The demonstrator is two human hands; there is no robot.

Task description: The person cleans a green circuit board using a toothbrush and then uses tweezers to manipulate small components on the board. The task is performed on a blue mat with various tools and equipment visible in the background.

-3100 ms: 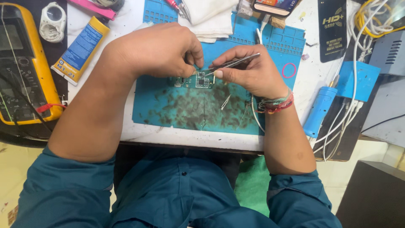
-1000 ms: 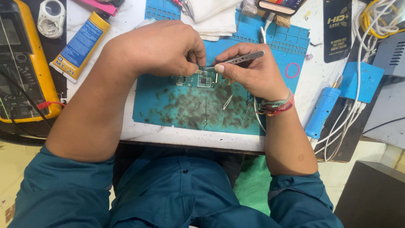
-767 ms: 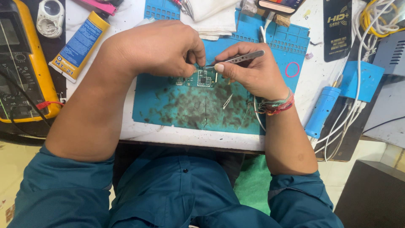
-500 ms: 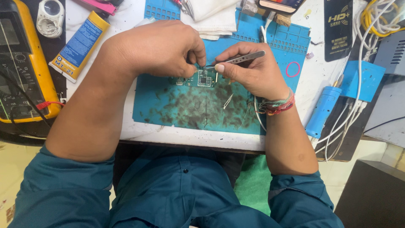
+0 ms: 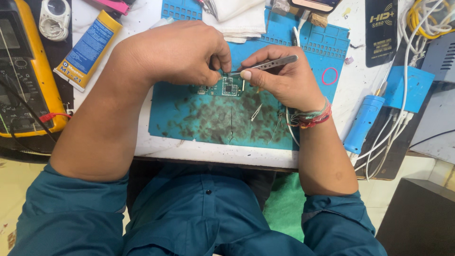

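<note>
Small green circuit board (image 5: 226, 87) sits at the top centre of the blue work mat (image 5: 189, 118), which is badly stained. Left hand (image 5: 177, 52) comes in from 10 o'clock, fingertips pinched together on the board's upper left edge. Right hand (image 5: 279, 78) at 2 o'clock of the board, closed around metal tweezers (image 5: 268, 65), tips over the board's top edge. Yellow multimeter (image 5: 23, 76) far off at 9 o'clock, glue tube (image 5: 87, 50) beside it. Blue pen-shaped tool (image 5: 362, 123) at 3 o'clock, by white cables (image 5: 393, 128).
</note>
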